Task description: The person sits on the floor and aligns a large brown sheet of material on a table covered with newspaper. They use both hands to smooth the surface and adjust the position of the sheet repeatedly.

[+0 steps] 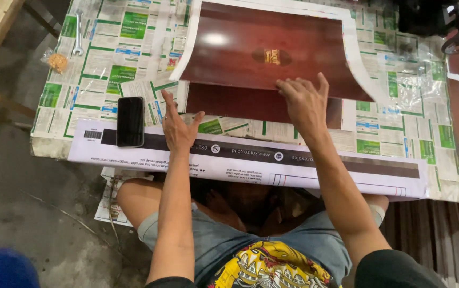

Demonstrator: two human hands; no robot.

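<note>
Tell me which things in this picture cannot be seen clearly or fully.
- Dark red glossy sheet, head view: top cut by the frame edge; lower edge partly under the right hand.
- Black machine, head view: cut off at the top right corner.
- Small bag, head view: contents too small to tell.

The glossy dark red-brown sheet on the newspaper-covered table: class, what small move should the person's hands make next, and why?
Probably slide the right hand sideways along the glossy dark red-brown sheet, pressing it flat. That hand lies spread on the sheet's near edge, where its white-backed side borders curl upward. The left hand rests on the long white printed strip, beside the black phone, and looks set to steady things.
</note>
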